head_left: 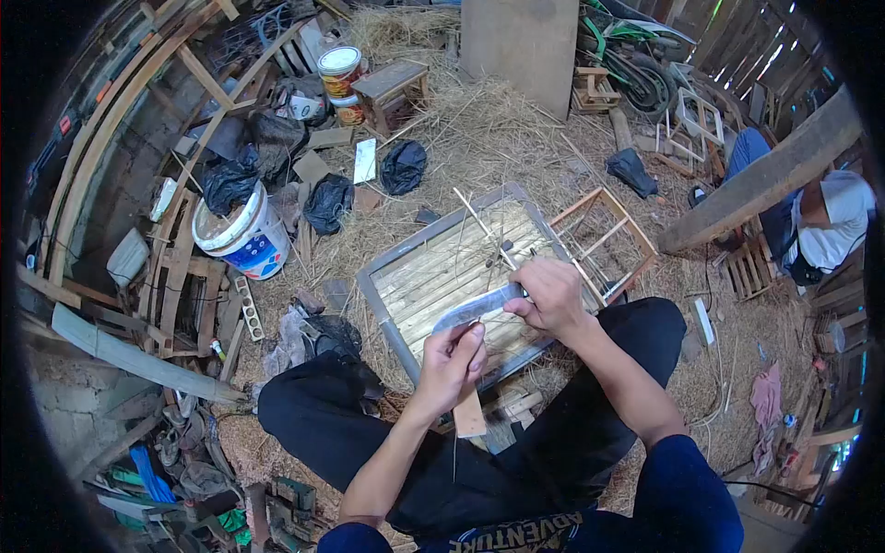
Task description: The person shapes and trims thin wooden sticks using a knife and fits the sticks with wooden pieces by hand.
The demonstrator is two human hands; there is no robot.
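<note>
My right hand point(555, 300) is closed around the handle of a knife. Its broad grey blade point(476, 306) points left, above a framed slatted wooden panel point(433, 276). Just under the blade, my left hand point(450, 367) is closed, thumb against fingers, on a thin strip point(454, 459) whose lower end hangs below the hand. Whether the blade touches the strip I cannot tell. Beneath the left hand a flat piece of wood point(469, 417) sticks out between my legs. A thin stick point(481, 221) and small dark bits lie on the panel.
A wooden frame point(619, 241) adjoins the panel on the right. To the left stands a white bucket point(247, 235) with black plastic on it. A slanting post point(756, 180) rises at right, with a seated person point(825, 221) beyond it. Straw covers the floor.
</note>
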